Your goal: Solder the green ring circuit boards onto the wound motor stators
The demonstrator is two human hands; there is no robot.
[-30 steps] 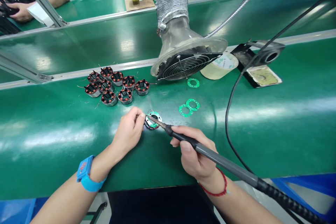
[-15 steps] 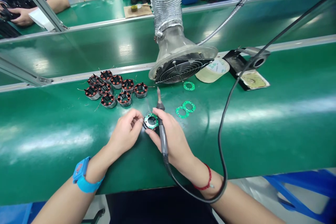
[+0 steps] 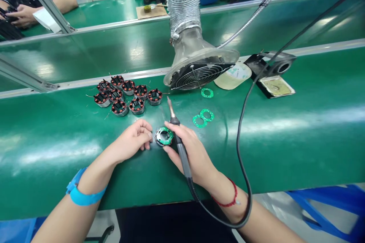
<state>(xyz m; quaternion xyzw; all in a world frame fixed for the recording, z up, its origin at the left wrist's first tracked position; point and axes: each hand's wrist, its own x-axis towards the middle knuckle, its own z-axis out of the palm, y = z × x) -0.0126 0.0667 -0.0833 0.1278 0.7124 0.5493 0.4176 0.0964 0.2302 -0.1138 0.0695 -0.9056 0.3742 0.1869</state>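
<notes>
Our left grip has just come off the board-topped stator and hovers beside it, curled; whether it pinches a wire, we can't tell. Our right grip clasps the soldering iron, finger and thumb flanking that stator on the surface, tip swung away: soldering looks paused.

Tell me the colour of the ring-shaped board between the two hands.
The ring-shaped board is green; it shows best in the head view.
</notes>
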